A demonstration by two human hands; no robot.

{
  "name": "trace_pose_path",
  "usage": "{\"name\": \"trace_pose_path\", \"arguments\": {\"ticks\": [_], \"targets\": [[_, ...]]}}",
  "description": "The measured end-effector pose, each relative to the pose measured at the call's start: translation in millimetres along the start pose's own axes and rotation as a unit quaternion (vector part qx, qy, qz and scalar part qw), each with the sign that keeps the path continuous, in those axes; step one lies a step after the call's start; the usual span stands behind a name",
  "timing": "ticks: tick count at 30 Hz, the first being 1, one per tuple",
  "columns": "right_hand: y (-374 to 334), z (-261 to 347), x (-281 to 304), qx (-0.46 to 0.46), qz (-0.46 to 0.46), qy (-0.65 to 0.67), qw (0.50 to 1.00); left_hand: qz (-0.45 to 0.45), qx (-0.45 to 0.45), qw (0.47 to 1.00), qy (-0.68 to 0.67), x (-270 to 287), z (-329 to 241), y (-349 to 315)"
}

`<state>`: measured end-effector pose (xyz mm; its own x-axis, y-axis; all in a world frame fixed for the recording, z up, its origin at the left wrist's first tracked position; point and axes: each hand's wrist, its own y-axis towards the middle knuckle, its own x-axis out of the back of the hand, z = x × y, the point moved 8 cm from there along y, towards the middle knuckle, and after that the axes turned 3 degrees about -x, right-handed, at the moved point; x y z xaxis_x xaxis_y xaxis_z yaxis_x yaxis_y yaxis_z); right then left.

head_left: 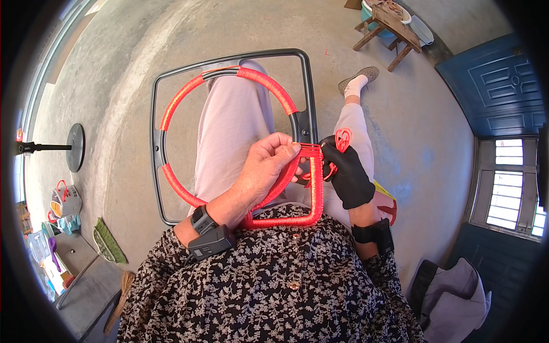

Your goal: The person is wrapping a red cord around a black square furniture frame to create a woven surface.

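step looks like winding cord onto the right side of the frame. near to far: turns on the near edge and near right corner sit snug. i'd match that, each turn butted against the last, no crossings, steady pull.

left hand [266, 163], bare, is narrowed to a pinch at the glossy red cord [316, 197], where several strands lie side by side over the bar. firm thumb there should stop them springing loose. right hand [350, 174], black-gloved, is curled round a looped red hank of cord [343, 139]; i'd hold the loops clear of the bar so the working end doesn't snag.

the black tubular round-cornered square frame [309, 86] lies over light pinkish trousers [229, 120] on the lap, near edge up against the dark floral top [263, 274], far edge out toward the left knee.

looks: visible near edge and near right corner solid red, right side red up to the hands, bare black beyond. black inner ring [163, 147] wrapped in long red arcs, gaps at left, right and far end. far edge and left side bare. left forearm hides part of the near edge.
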<state>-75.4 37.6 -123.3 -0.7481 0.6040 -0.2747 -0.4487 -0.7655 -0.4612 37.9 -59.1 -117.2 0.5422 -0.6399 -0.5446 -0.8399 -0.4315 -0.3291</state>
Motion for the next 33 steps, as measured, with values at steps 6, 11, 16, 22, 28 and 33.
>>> {"name": "trace_pose_path", "arguments": {"ticks": [6,11,16,22,28,33], "targets": [[-5,12,-1,0.031,-0.018,-0.046,0.998,0.005,-0.004,1.000,-0.003,-1,0,1],[-6,13,-2,0.033,-0.018,-0.046,0.998,0.007,-0.006,1.000,-0.005,-2,-1,0],[-5,11,0,0.027,-0.015,-0.049,0.998,-0.006,-0.001,1.000,-0.002,-3,-2,1],[-6,16,-1,0.048,-0.026,-0.074,0.996,-0.005,-0.001,1.000,-0.002,-1,0,0],[-10,20,-3,0.040,-0.033,-0.084,0.995,-0.001,0.003,1.000,0.006,-4,-2,1],[-10,20,-3,0.034,-0.030,-0.080,0.996,-0.003,0.005,1.000,-0.004,-3,-1,1]]}}
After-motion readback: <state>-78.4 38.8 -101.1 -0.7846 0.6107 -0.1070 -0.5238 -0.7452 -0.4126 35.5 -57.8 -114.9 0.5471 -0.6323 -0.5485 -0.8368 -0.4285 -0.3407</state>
